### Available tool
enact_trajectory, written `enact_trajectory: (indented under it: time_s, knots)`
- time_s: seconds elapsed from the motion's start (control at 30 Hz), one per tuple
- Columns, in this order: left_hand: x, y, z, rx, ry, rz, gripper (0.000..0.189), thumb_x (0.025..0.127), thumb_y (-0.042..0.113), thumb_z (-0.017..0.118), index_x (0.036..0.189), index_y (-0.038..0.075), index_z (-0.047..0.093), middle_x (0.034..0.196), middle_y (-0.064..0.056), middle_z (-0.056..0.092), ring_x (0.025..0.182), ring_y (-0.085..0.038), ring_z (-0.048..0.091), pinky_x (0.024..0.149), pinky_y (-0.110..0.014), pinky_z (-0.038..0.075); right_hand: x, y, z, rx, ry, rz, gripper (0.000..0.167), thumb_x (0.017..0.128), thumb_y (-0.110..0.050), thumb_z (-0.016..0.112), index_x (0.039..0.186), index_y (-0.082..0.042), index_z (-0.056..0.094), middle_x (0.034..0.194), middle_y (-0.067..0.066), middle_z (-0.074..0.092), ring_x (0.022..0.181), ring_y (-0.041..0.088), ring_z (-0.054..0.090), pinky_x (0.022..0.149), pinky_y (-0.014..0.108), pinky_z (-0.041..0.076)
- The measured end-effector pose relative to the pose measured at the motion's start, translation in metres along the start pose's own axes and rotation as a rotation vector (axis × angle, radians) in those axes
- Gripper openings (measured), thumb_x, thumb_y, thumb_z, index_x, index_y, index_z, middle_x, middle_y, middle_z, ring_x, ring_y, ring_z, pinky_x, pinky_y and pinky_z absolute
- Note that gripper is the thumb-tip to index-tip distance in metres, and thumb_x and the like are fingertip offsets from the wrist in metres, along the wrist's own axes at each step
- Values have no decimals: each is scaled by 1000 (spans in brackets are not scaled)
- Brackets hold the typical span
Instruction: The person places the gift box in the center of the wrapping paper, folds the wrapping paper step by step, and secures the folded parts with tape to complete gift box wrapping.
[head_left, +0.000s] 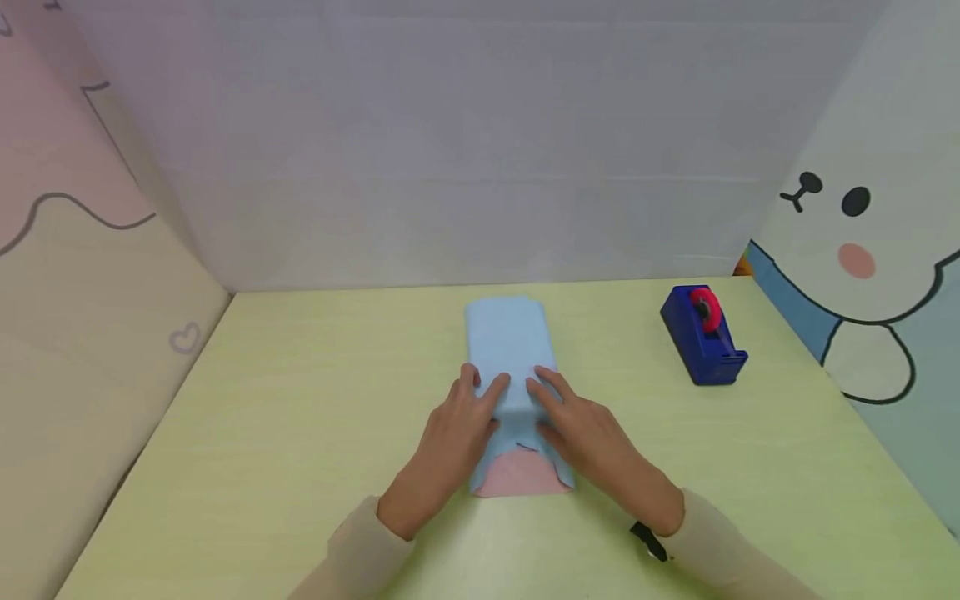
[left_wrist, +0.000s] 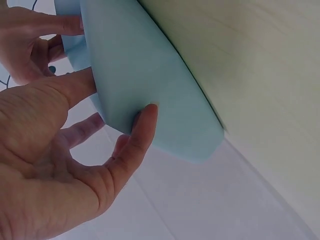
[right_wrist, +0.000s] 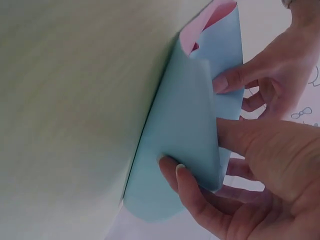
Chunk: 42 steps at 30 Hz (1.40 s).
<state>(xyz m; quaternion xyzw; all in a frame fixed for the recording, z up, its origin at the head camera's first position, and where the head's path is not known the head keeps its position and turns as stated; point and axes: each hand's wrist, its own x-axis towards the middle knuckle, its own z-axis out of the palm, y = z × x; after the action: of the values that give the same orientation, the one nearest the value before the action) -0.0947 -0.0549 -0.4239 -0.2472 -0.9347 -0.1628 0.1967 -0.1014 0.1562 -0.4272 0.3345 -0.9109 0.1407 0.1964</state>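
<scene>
A sheet of paper (head_left: 510, 337), light blue outside and pink inside, lies folded into a long bag-like shape on the table. Its near end gapes and shows the pink inner face (right_wrist: 196, 32). My left hand (head_left: 455, 425) holds the left side, the thumb on the upper face and a fingertip against the side in the left wrist view. On the opposite edge my right hand (head_left: 600, 433) grips likewise, with curled fingertips (right_wrist: 182, 175) against the blue side. The underside of the paper is hidden.
A dark blue tape dispenser (head_left: 705, 350) with a red roll stands at the back right of the pale yellow-green table (head_left: 315, 375). A pale wall (head_left: 480, 150) rises behind it, and printed panels (head_left: 862, 250) flank the sides.
</scene>
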Motion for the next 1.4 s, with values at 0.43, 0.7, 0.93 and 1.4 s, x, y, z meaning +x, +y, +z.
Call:
enact_trajectory:
  time_s: [0.43,0.7,0.93,1.4]
  knots:
    - [1,1,-2,1,-37,-31,61,78,0,88,129,11,56,107,-18,46,77,-28,52,44,-27,45,3,-10,6,-48,-7,65,62,76,-4,91,129,-1,59,135,21,57,51,19,54,46,28,46]
    - [-6,4,1,78,36,-16,50,84,-10,77,129,9,64,110,-20,50,67,-26,50,40,-28,43,5,-14,5,-74,1,67,61,76,-3,90,128,-1,59,134,21,58,49,19,52,46,29,47]
    - [-5,7,11,171,101,1,53,78,-13,79,124,7,63,108,-22,51,67,-27,54,40,-30,48,2,-24,10,-107,-49,115,63,79,11,79,135,6,51,142,28,49,47,20,46,43,29,45]
    - [-3,7,15,77,51,-52,56,82,-14,76,130,6,56,115,-26,46,57,-27,57,43,-33,51,5,-29,16,-193,-16,134,57,79,10,79,130,2,52,136,27,50,40,17,36,39,27,40]
